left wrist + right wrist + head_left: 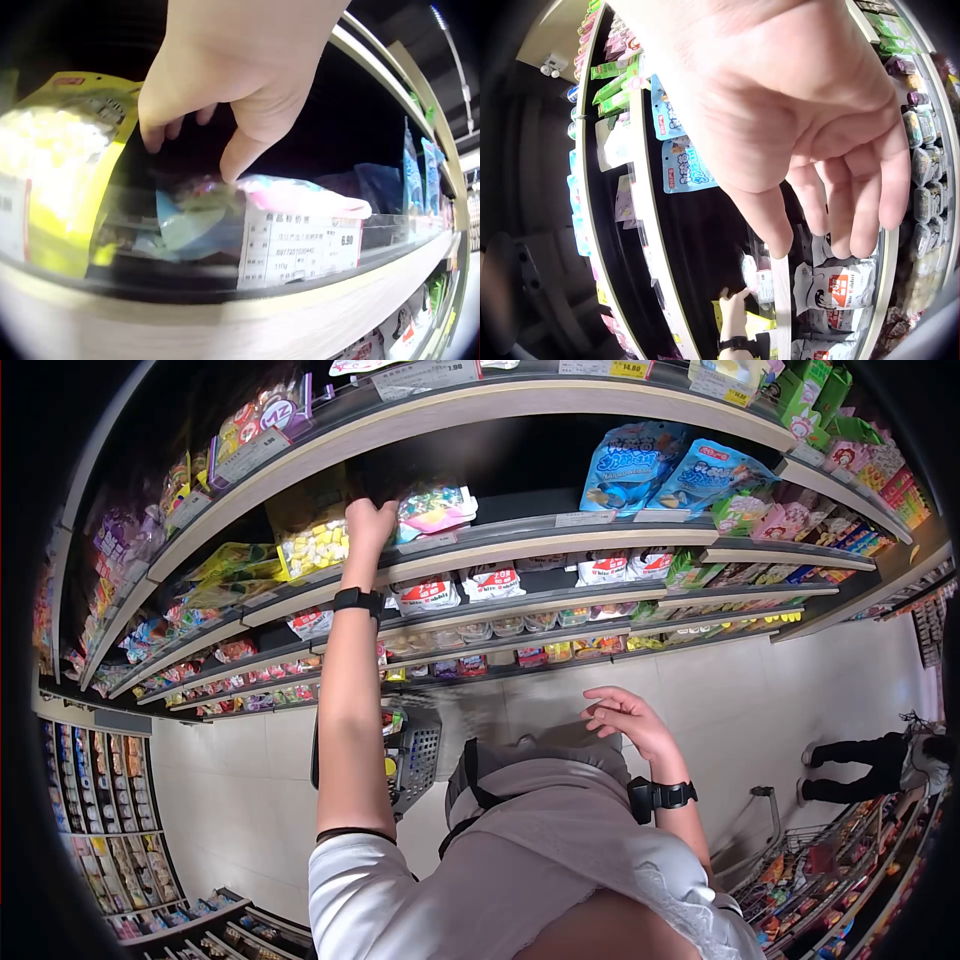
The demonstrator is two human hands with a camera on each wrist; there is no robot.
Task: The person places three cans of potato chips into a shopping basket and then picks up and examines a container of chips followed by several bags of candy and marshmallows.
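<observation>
My left hand (369,525) reaches onto a shelf between a yellow candy bag (318,548) and a pastel pink-and-green candy bag (440,508). In the left wrist view the thumb of this hand (225,67) points down, its tip right at the top of the pastel bag (307,196), which lies low behind a price tag (300,247). The other fingertips hang apart from the thumb, next to the yellow bag (56,172), with a dark gap between. Away from the shelves, my right hand (628,722) hovers in front of my body, fingers loosely bent and holding nothing.
Blue candy pouches (635,470) stand farther right on the same shelf. White candy bags (490,582) fill the shelf below. A shopping basket (415,755) is beneath my left arm. At the right, another person (860,770) is near a cart (790,845).
</observation>
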